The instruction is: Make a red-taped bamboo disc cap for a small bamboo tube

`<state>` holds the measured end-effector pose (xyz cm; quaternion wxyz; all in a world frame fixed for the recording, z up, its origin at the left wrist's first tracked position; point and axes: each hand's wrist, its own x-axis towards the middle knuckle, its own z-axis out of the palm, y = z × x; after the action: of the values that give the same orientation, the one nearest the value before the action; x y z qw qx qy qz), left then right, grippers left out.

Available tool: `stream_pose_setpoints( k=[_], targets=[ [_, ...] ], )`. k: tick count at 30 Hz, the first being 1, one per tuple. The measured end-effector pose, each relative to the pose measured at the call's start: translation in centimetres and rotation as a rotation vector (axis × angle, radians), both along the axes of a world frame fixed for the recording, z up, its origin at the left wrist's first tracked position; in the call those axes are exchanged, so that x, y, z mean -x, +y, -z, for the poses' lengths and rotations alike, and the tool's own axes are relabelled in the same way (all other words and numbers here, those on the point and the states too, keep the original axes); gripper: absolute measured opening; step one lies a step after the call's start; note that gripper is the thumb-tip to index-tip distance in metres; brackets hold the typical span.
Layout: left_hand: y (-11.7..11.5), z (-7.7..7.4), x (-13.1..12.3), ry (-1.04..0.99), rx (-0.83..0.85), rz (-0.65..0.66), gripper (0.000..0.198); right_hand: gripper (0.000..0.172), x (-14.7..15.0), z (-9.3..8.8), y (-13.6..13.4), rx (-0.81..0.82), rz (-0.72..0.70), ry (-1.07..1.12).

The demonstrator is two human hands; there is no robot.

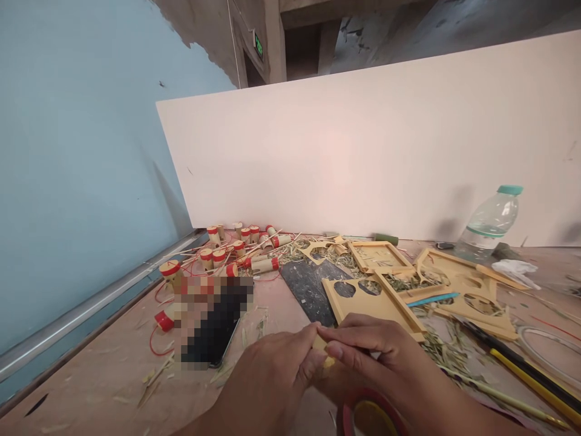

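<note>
Near the front middle of the table, my left hand [279, 363] and my right hand [376, 351] meet, fingertips pinched together. Between them is a small pale yellow piece [319, 343], mostly covered by the fingers, so its kind cannot be told. Just below my right hand lies a red tape roll [349, 418], partly cut off by the frame's bottom. Ahead of the hands is a dark cutting board [306, 287], with a yellow card sheet [372, 309] with round cut-outs lying over its edge.
Small bamboo tubes with red ends [218, 257] and red cords cluster at the back left, behind a blurred phone [218, 339]. More cut yellow card [472, 290], a blue strip [433, 299], a yellow-black utility knife [521, 369], and a plastic bottle [492, 221] are right. A white panel [363, 151] stands behind.
</note>
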<state>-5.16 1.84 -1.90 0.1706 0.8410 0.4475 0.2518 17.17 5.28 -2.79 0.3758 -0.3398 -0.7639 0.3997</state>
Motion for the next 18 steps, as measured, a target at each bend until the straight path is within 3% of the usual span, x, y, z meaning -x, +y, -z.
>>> stream_pose_setpoints(
  k=[11,18],
  targets=[
    [-0.5,-1.3,-0.1,0.085,0.059,0.005,0.031,0.04,-0.2,-0.8,-0.3,0.074,0.027,-0.044],
    [-0.4,-1.8,0.0,0.09,0.06,-0.009,0.034,0.028,-0.2,-1.6,-0.7,0.054,0.032,-0.049]
  ],
)
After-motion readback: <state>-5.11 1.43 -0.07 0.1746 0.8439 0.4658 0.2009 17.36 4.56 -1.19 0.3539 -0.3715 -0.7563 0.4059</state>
